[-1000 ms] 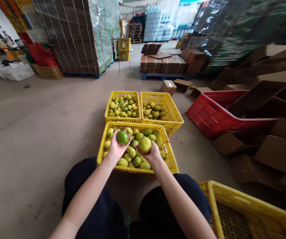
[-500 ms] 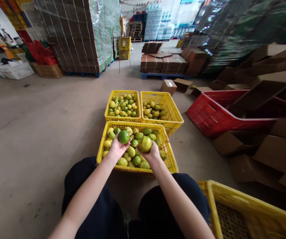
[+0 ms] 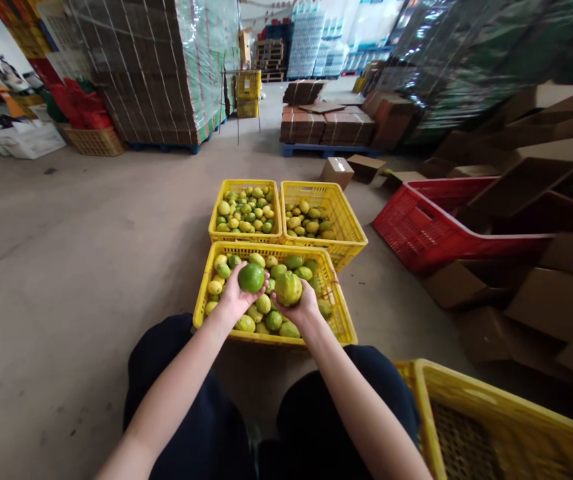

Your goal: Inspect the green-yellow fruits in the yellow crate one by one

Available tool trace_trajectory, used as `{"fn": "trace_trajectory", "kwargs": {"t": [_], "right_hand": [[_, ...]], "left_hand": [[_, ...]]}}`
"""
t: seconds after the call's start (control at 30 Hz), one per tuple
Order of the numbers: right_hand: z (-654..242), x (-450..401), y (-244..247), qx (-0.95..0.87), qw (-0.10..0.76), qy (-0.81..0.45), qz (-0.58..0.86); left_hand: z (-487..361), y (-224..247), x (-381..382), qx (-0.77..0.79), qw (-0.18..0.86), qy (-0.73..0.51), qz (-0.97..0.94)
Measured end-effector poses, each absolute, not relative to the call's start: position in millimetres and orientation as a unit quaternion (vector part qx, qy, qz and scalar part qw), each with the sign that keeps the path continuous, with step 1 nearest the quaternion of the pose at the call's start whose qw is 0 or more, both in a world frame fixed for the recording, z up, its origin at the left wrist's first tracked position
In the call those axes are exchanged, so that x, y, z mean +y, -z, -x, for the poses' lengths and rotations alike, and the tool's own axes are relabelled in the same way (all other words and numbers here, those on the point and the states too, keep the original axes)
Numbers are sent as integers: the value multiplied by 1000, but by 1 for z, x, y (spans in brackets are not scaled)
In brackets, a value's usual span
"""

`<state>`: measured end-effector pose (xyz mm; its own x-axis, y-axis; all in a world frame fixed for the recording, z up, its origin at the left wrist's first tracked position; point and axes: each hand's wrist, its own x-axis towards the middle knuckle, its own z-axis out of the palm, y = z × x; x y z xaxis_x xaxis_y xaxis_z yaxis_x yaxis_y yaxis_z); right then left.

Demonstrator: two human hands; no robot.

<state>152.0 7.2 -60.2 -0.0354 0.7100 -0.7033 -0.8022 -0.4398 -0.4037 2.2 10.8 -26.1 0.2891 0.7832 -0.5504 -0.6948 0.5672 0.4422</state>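
Over the near yellow crate (image 3: 271, 339), my left hand (image 3: 235, 298) cups a round, dark green lemon (image 3: 251, 278) with its fingers around the underside. Beside it, my right hand (image 3: 305, 303) grips a yellow-green lemon (image 3: 288, 289) with brownish marks. The two fruits are close together but apart. Below them the crate holds many green and yellow lemons (image 3: 274, 321), partly covered by my hands. Behind stand two more yellow crates: the left one (image 3: 210, 213) is well filled with smaller lemons, and the right one (image 3: 349, 223) has fruit gathered toward its left side.
A yellow crate (image 3: 496, 407) stands by my right knee. Farther right, a red crate (image 3: 411, 227) holds cardboard, with open boxes (image 3: 556, 307) piled around it. Flattened cartons (image 3: 349, 127) lie on a blue pallet ahead. A wrapped stack (image 3: 136, 73) rises at the back left.
Both fruits have come slightly closer together, the green one moving a little right and the yellow-green one a little left. Both hands still hold them.
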Motion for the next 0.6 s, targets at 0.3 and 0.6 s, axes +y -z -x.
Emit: {"fn": "trace_trajectory", "kwargs": {"t": [0.3, 0.6], "right_hand": [[-148, 5, 47, 63, 532, -734, 417], [-149, 2, 35, 101, 576, -729, 356]], "left_hand": [[1, 27, 12, 368, 798, -475, -52], [-2, 23, 12, 365, 807, -464, -12]]}}
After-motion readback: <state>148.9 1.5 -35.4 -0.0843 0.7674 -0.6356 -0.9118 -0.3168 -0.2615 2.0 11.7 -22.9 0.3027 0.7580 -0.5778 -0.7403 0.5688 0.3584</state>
